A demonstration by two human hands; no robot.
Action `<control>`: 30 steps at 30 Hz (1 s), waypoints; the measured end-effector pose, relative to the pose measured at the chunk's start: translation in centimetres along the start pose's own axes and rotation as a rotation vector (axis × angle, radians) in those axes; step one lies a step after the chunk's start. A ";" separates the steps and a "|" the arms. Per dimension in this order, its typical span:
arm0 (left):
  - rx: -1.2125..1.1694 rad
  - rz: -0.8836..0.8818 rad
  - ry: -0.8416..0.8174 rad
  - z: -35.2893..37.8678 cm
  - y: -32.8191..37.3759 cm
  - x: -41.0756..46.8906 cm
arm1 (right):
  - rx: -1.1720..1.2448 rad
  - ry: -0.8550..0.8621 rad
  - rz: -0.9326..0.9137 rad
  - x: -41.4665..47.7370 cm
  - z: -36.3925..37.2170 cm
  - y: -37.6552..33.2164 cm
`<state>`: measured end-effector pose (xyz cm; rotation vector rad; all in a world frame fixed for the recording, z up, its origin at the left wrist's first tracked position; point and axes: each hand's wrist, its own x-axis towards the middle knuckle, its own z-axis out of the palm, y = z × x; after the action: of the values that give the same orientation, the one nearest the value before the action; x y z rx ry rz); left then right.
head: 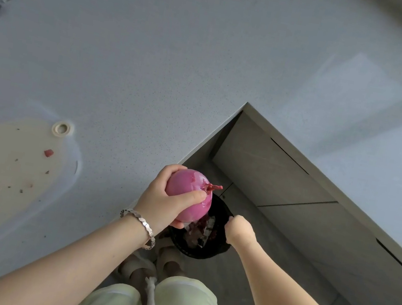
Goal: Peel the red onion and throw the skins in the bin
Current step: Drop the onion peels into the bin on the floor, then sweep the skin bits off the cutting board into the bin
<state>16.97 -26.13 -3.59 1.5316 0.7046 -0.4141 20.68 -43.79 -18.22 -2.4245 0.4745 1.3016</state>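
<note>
Left hand grips onion (above bin).

Light: soft, even, fairly bright daylight
Glare: pale rectangular reflections on the countertop at right
Shadow: dim recess beneath the counter edge
Distortion: wide-angle bending toward the edges
Focus: slightly soft overall

Seemingly open bin mouth; counter corner close beside

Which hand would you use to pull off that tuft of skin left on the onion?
Probably the right. The left hand grips the red onion above the bin, so it is busy; the right hand hangs nearby, below the skin tuft.
</note>
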 end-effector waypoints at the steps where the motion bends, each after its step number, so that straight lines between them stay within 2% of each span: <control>1: -0.007 -0.002 0.007 -0.2 -0.1 0.0 | -0.055 -0.040 -0.041 -0.3 -0.1 -0.3; 4: -0.035 -0.014 0.032 -1.0 -0.1 -0.3 | -0.278 -0.112 -0.145 -1.4 -0.8 -0.9; 6: -0.083 -0.030 0.052 -1.7 -0.2 -0.5 | -0.340 -0.072 -0.219 -2.2 -1.8 -1.8; 10: -0.275 -0.054 0.102 -4.3 -0.4 -1.6 | -0.292 0.069 -0.388 -5.2 -4.0 -5.3; 15: -0.503 -0.068 0.183 -9.9 -0.7 -4.6 | -0.322 0.068 -0.730 -10.8 -4.5 -12.8; 18: -0.545 -0.054 0.300 -14.5 -1.7 -6.9 | -0.301 0.052 -0.905 -14.3 -2.8 -18.0; 24: -0.596 0.022 0.575 -23.9 -5.1 -11.1 | -0.223 0.165 -1.193 -16.9 4.1 -27.2; 26: -0.638 0.018 0.643 -26.3 -6.3 -11.9 | -0.327 0.181 -1.212 -16.3 6.7 -29.3; 30: -0.728 0.005 0.704 -29.6 -8.3 -12.9 | -0.715 0.203 -1.200 -13.2 11.4 -29.8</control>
<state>-2.60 0.45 1.32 0.9496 1.2281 0.3956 18.78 -10.68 -8.71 -2.5083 -1.4242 0.6816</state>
